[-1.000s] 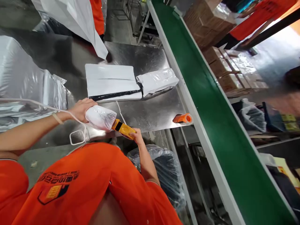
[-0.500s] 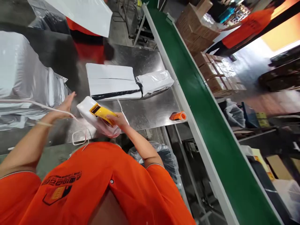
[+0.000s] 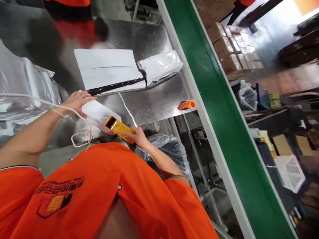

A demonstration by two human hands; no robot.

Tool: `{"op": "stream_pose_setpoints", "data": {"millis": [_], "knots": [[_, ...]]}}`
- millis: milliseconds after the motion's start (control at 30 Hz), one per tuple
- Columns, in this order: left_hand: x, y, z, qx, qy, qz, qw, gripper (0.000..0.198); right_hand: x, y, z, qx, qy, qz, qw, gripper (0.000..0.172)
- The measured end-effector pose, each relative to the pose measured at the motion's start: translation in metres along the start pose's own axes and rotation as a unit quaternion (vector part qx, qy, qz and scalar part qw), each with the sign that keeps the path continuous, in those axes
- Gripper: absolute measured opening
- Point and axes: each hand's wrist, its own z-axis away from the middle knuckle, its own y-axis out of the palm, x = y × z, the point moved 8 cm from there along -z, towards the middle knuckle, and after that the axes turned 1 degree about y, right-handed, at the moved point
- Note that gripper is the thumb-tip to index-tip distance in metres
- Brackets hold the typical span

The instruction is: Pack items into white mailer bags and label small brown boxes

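My left hand [image 3: 77, 103] grips a white plastic-wrapped parcel [image 3: 99, 114] from its far side, above the edge of a stainless steel table [image 3: 152, 103]. My right hand [image 3: 136, 136] is closed around a yellow handheld barcode scanner [image 3: 119, 128], whose black-windowed end lies against the parcel's lower edge. A white cord [image 3: 127, 110] runs across the table near the scanner, and a white cord loop [image 3: 80, 139] hangs below my left wrist. Farther along the table lie a flat white mailer stack [image 3: 108, 69] with a black strip and a white plastic bag [image 3: 159, 66].
An orange roller [image 3: 186, 105] sits at the table's edge beside a green conveyor belt [image 3: 224, 116]. Silver foil bags [image 3: 25, 86] lie at the left. A co-worker's blurred hand [image 3: 101, 29] is at the far edge. Cardboard cartons [image 3: 229, 49] stand beyond the belt.
My left hand has come down onto the parcel and grips it. The scanner has shifted from lying across the parcel to its lower edge. The view has swung slightly.
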Motion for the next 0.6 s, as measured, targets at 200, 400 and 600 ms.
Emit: {"op": "stream_pose_setpoints", "data": {"millis": [200,400,600], "knots": [[0.000,-0.010,0.005,-0.012,0.009,-0.029,0.999,0.106,-0.119,-0.046,0.040,-0.085,0.059,-0.031,0.994,0.063],[-0.093,-0.002,-0.010,0.074,0.023,-0.049,0.996,0.136,-0.135,0.000,-0.036,-0.038,0.059,-0.117,0.991,0.062],[-0.198,0.004,-0.038,0.038,0.030,0.013,0.999,0.107,-0.132,-0.015,-0.020,-0.064,0.051,-0.121,0.989,0.054]]}}
